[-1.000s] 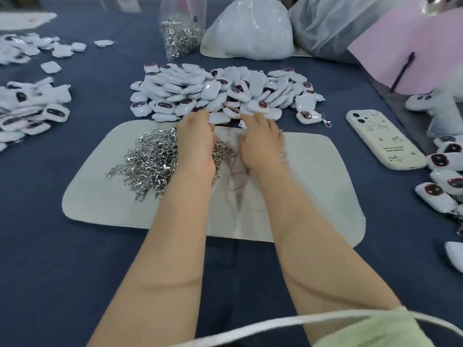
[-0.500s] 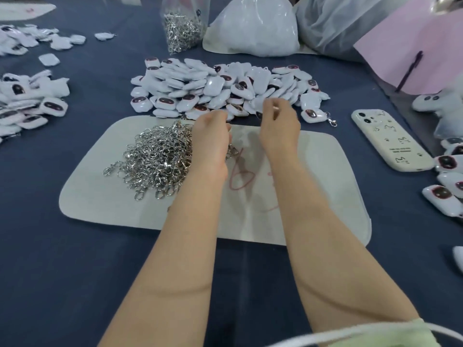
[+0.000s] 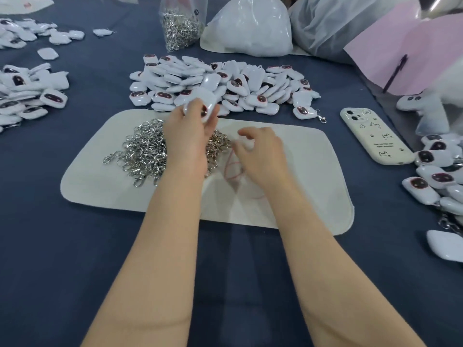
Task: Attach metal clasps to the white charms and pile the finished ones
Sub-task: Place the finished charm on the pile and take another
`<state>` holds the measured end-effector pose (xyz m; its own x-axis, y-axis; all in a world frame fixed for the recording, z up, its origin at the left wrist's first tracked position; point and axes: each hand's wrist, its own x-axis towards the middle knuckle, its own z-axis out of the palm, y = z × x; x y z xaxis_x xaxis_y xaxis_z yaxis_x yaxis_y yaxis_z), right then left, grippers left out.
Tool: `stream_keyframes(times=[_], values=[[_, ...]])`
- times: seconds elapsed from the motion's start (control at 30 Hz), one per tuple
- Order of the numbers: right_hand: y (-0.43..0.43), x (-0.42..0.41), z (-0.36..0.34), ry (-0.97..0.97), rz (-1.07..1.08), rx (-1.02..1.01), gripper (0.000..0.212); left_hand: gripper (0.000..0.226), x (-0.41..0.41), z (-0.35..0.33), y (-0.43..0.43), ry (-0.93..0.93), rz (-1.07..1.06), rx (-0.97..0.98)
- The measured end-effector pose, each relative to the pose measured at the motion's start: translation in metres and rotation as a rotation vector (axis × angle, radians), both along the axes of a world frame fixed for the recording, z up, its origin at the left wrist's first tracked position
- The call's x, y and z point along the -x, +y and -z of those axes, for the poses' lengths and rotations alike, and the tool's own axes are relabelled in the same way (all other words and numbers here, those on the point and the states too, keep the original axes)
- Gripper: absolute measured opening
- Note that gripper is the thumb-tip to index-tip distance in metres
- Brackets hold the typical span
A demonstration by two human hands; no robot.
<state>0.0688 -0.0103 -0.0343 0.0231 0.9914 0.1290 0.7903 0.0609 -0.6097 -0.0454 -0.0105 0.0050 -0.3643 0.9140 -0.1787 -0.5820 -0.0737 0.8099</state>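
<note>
My left hand point(image 3: 186, 139) holds a white charm point(image 3: 203, 103) with a dark red patch just above the heap of metal clasps point(image 3: 145, 149) on the pale mat point(image 3: 300, 171). My right hand point(image 3: 260, 151) hovers over the mat to the right of the clasps, fingers curled; whether it pinches a clasp is hidden. A big pile of loose white charms point(image 3: 225, 83) lies behind the mat. One charm with a clasp fitted point(image 3: 307, 113) lies at that pile's right end.
More charm piles lie at the far left point(image 3: 27, 96) and the right edge point(image 3: 441, 176). A cream phone point(image 3: 373, 136) lies right of the mat. A bag of clasps point(image 3: 180, 23), white plastic bags point(image 3: 250, 28) and pink paper point(image 3: 406, 56) stand at the back.
My left hand has lifted a white charm off the pile. My right hand has drawn back from the charm pile to the mat beside the clasps.
</note>
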Motion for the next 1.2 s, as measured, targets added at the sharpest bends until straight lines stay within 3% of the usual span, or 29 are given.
stream_keyframes(times=[0.1,0.2,0.33,0.47,0.57,0.73,0.8,1.0,1.2], values=[[-0.001,0.021,0.009,-0.227,-0.087,-0.028,0.046,0.005,0.008,0.000,-0.001,-0.099,-0.095,-0.038],[0.002,0.031,0.009,-0.243,-0.142,-0.082,0.034,0.011,0.008,0.003,0.000,-0.131,-0.109,-0.031],[0.003,0.020,0.005,-0.109,-0.144,-0.027,0.020,0.006,0.006,0.006,0.000,-0.082,-0.054,0.003],[0.001,0.000,0.000,0.210,-0.073,-0.012,0.008,0.019,0.004,0.011,0.003,-0.065,0.062,0.052],[0.000,-0.010,-0.002,0.484,-0.003,-0.022,0.009,0.031,0.000,0.014,0.005,0.073,0.139,0.090],[-0.001,-0.020,-0.010,0.789,-0.035,0.037,0.010,0.023,-0.006,0.020,0.008,0.654,0.213,0.106],[0.001,-0.022,-0.012,0.853,-0.057,0.047,0.010,0.021,-0.009,0.020,0.005,0.775,0.294,0.051],[0.004,-0.022,-0.013,0.767,-0.057,-0.040,0.012,0.011,-0.015,0.019,0.002,0.798,0.325,0.005],[0.004,-0.024,-0.014,0.766,-0.060,-0.056,0.021,0.032,-0.014,0.017,0.000,0.805,0.324,0.006]])
